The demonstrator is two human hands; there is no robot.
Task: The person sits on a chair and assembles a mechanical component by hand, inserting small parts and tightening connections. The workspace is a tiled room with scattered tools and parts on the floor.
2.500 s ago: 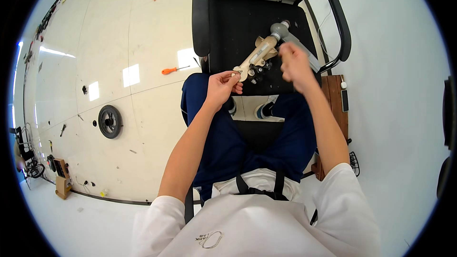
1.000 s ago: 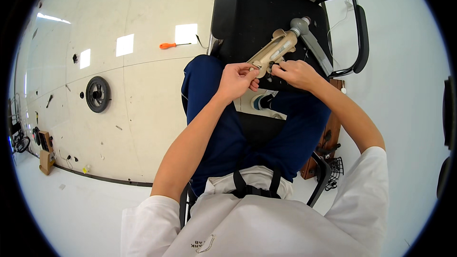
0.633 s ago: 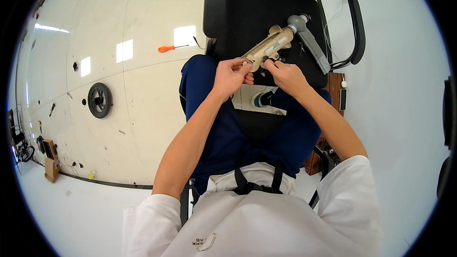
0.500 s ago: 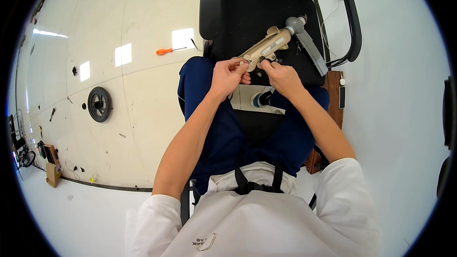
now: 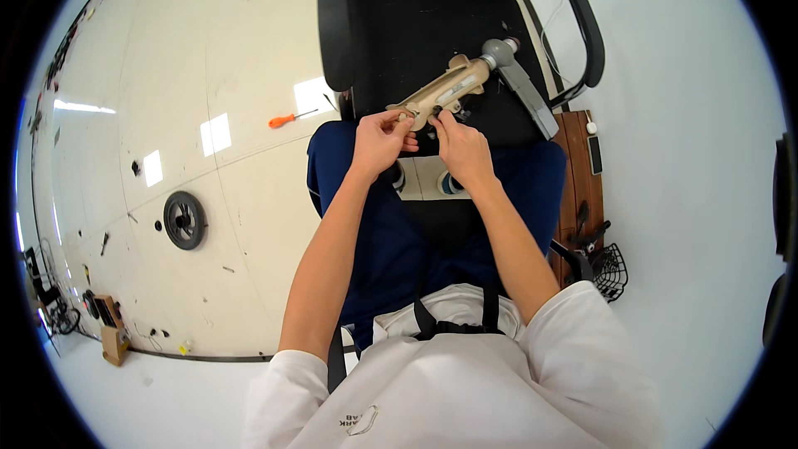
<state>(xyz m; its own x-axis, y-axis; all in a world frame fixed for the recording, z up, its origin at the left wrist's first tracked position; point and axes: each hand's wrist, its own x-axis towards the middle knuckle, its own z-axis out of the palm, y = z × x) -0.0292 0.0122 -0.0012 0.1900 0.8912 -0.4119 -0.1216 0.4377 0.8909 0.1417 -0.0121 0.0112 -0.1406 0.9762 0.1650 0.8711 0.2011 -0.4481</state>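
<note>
Floor: we see pale tiles, the floor [image 5: 274, 224] spreading along our left side.
Chair: the black chair [image 5: 407, 46] faces us, its seat right in front of our knees.
Stand: a brown wooden stand [image 5: 570, 187] is right of our legs.
Wheel: the black wheel [image 5: 184, 220] lies flat on the floor, well apart from us.
Beige part: our beige part [image 5: 453, 87] lies slantwise on the seat, its near end at the front edge between our hands.
Gray arm: the gray arm [image 5: 529, 101] joins the far end of the beige part at a ball joint [image 5: 499, 52] and angles back toward us on the right.
Left hand: our left hand [image 5: 381, 143] pinches the near end of the beige part; we cannot tell whether something tiny is held too.
Right hand: our right hand [image 5: 465, 150] closes thumb and finger on a dark piece just beside that end.
Screwdriver: the orange-handled screwdriver [image 5: 284, 121] lies on the floor near the chair.
Phone: the dark phone [image 5: 594, 155] rests on the stand.
Dark piece: the dark piece [image 5: 437, 110] is half hidden by our fingertips.
</note>
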